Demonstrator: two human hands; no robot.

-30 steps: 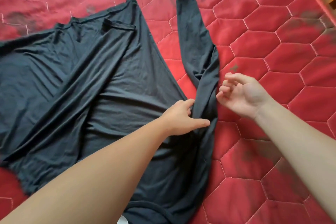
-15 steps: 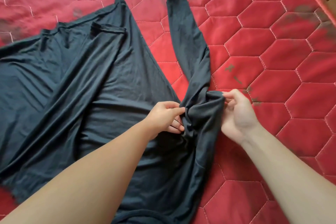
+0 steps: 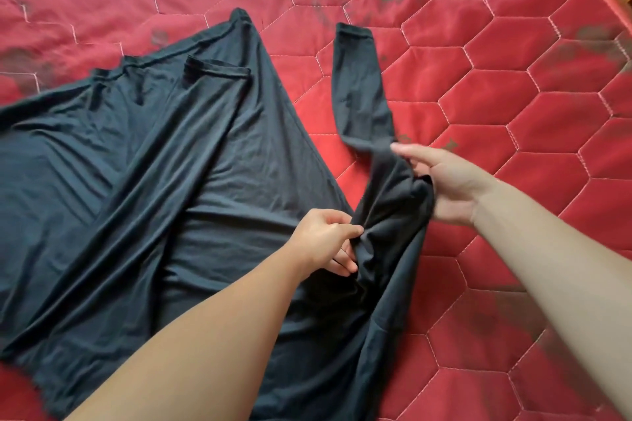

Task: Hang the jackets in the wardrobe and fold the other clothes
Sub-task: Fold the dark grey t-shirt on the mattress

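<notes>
Dark long-sleeve top lies spread on red quilted bed. Left hand pinches fabric at shoulder, right hand grips bunched sleeve, prob. to fold it inward.

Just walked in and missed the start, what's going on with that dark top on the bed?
A person is working on a dark long-sleeved top spread on a red quilt. The left hand pinches the fabric where the sleeve meets the body, and the right hand grips the bunched sleeve beside it. Nothing is folded yet.
</notes>
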